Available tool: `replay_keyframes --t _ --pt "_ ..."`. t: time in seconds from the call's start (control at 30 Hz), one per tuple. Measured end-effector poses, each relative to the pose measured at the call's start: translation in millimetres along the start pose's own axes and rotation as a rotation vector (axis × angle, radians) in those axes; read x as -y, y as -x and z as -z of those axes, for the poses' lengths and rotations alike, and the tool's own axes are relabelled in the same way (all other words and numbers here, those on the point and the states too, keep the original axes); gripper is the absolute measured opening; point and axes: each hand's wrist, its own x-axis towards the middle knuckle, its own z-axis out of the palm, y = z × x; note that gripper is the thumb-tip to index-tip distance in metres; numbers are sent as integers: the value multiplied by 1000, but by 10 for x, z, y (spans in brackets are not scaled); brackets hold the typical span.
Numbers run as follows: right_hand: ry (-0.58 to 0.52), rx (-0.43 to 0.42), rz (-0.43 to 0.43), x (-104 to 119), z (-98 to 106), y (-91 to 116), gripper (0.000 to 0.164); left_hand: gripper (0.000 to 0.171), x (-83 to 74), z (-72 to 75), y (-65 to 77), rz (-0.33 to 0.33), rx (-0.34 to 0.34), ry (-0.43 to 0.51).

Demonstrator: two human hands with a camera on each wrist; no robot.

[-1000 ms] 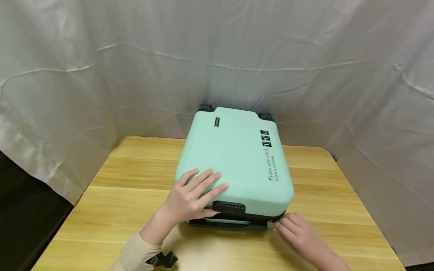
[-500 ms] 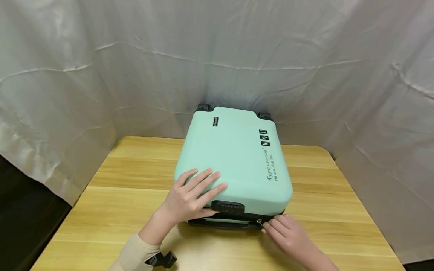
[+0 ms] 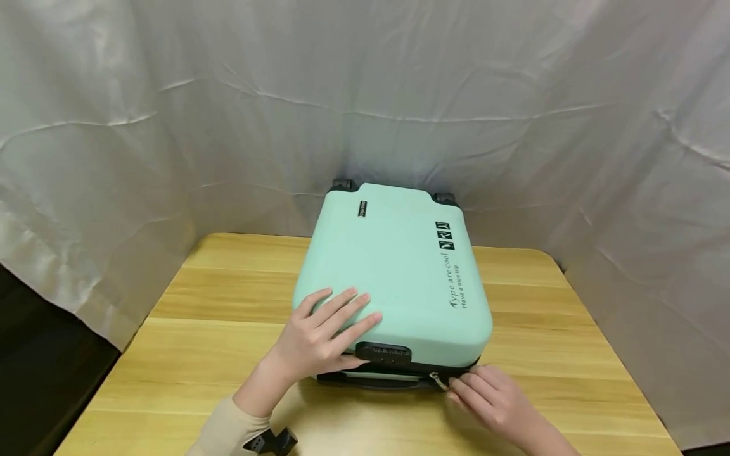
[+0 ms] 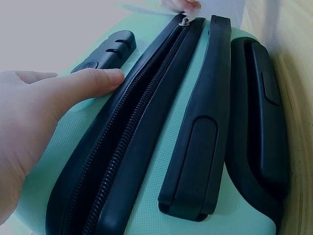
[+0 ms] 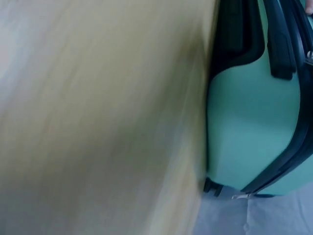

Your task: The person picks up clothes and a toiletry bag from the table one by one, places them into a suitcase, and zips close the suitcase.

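A mint-green hard-shell suitcase [image 3: 393, 253] lies flat on the wooden table. My left hand [image 3: 322, 335] rests on its near left corner, fingers spread over the lid and thumb beside the black combination lock [image 3: 383, 352]. At the near right corner, my right hand [image 3: 487, 399] pinches the metal zipper pull [image 3: 438, 381]. In the left wrist view the zipper teeth [image 4: 127, 129] are apart along the near side, up to the slider [image 4: 184, 22] at the far end. The right wrist view shows the suitcase side but little of the hand.
A black carry handle [image 4: 200, 142] runs along the suitcase's near side, below the zipper. Wheels [image 3: 445, 198] sit at its far end, close to the grey-white curtain [image 3: 399, 82]. The wooden table [image 3: 217, 354] extends on both sides of the suitcase.
My right hand has moved left from the suitcase's near right corner, drawing the zipper pull along the near edge, mostly in the first half second. My left hand has stayed in place.
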Motion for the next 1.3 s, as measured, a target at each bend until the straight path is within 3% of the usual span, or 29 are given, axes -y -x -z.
replay_keyframes --t 0.1,0.2,0.3,0.37,0.4,0.47,0.53,0.63,0.7,0.77,0.87,1.03,1.17,1.23,1.3 --pt "-51 -46 -9 -51 0 77 29 76 -4 -1 -2 3 1 4" --pt "-108 -96 -72 -84 -12 197 32 76 -3 -1 -4 6 5 8" --pt "-219 -106 -200 -42 -35 369 31 77 -5 4 0 7 7 11" --pt "-343 -66 -337 24 -38 483 23 77 -6 6 1 6 7 11" --pt "-438 -27 -424 62 -37 531 20 77 -7 7 2 5 7 11" --pt "-733 86 -647 130 -17 599 17 77 -11 5 0 3 6 10" --pt "-1107 178 -903 163 3 642 21 77 -13 4 -1 5 8 14" --pt "-1680 241 -1298 148 19 675 34 77 -13 2 -2 9 10 18" --pt "-1963 252 -1477 126 11 694 41 77 -10 2 1 11 11 22" --pt "-2158 256 -1589 128 -7 703 45 77 -7 3 4 12 13 21" --pt "-2385 229 -1630 181 -57 709 53 78 -6 1 9 12 17 21" --pt "-2649 93 -1527 333 -166 683 62 78 -2 -3 12 11 17 23" --pt "-2782 -22 -1384 426 -248 621 61 78 -3 -6 15 10 14 21" --pt "-2813 -85 -1364 455 -275 578 63 78 -3 -6 14 9 11 19" --pt "-2807 -141 -1399 476 -284 526 64 78 -1 -4 11 8 9 19"
